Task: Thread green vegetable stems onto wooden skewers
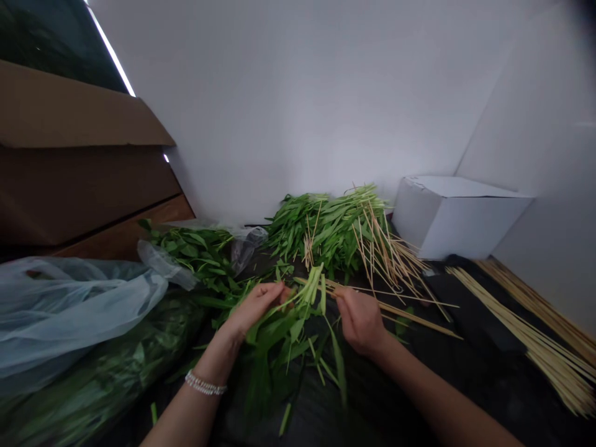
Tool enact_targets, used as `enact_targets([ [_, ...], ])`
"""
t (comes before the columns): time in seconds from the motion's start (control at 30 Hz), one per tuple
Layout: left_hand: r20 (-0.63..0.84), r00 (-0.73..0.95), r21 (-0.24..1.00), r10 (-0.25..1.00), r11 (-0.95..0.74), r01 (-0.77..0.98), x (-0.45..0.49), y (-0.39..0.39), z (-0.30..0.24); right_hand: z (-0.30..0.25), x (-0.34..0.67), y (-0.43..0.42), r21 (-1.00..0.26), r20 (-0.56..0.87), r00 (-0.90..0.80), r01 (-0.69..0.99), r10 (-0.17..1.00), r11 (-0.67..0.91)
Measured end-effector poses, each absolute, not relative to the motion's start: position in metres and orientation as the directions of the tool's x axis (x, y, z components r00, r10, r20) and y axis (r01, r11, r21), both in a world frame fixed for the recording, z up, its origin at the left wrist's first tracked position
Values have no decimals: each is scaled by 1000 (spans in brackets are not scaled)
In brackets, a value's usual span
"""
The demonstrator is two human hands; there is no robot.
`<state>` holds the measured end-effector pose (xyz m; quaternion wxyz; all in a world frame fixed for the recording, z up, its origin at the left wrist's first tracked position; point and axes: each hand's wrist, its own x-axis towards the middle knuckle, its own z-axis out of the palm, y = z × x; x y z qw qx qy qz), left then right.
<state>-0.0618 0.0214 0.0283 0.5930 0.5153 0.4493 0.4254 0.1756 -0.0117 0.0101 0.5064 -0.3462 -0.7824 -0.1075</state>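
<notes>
A small bunch of long-leaved greens (298,320), looking like water spinach, is between my two hands, its pale cut stems pointing up and away from me. My left hand (261,304) is closed at the left side of the stems, fingertips partly hidden by the leaves. On the other side, my right hand (362,320) pinches thin tan straw-like strips (329,285) that reach the stems. Whether the strips go all the way round the bunch, I cannot tell. Loose strips (419,320) lie just beyond my right hand.
Piled greens (321,230) lie against the white wall, with tan strips (382,248) over them. Bagged greens (195,248) and a plastic bag (69,316) are left. A cardboard box (69,186) stands behind; a white box (460,217) and long strips (526,335) are right.
</notes>
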Motion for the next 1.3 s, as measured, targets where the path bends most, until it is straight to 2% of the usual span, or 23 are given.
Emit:
enact_targets([
  [0.07,-78,290,994,954,52,96,-60,21,28,12,177,-13,-162,884,-238,651,402,742],
  [0.2,73,161,929,984,-126,349,-63,28,24,13,176,-12,-135,887,-253,658,386,740],
  [0.27,155,153,820,976,-213,531,-67,31,21,13,176,-11,-123,881,-269,665,390,736],
  [0.37,191,243,582,951,-309,752,-76,32,20,13,175,-10,-111,874,-285,671,393,733],
  [0.43,178,290,461,940,-341,819,-81,32,20,12,175,-10,-110,871,-289,673,398,731],
  [0.57,145,330,330,933,-360,873,-90,32,17,11,174,-10,-114,864,-295,676,409,728],
  [0.73,66,334,249,940,-340,907,-94,36,4,10,173,-9,-102,855,-309,686,416,720],
  [0.83,109,294,307,950,-313,899,-89,37,5,8,173,-9,-111,849,-312,682,425,723],
  [0.9,215,201,450,956,-280,848,-84,36,11,8,173,-8,-121,842,-315,681,438,722],
  [1.0,375,-8,731,927,-290,617,-76,33,25,8,173,-8,-119,835,-323,684,445,720],
  [1.07,402,-110,852,909,-327,408,-73,31,33,7,173,-8,-111,834,-328,688,444,717],
  [1.17,305,-163,951,939,-292,99,-70,28,39,6,172,-8,-108,826,-337,693,453,713],
  [1.3,57,-103,978,993,-76,-192,-67,26,36,4,171,-7,-117,803,-353,697,480,708],
])
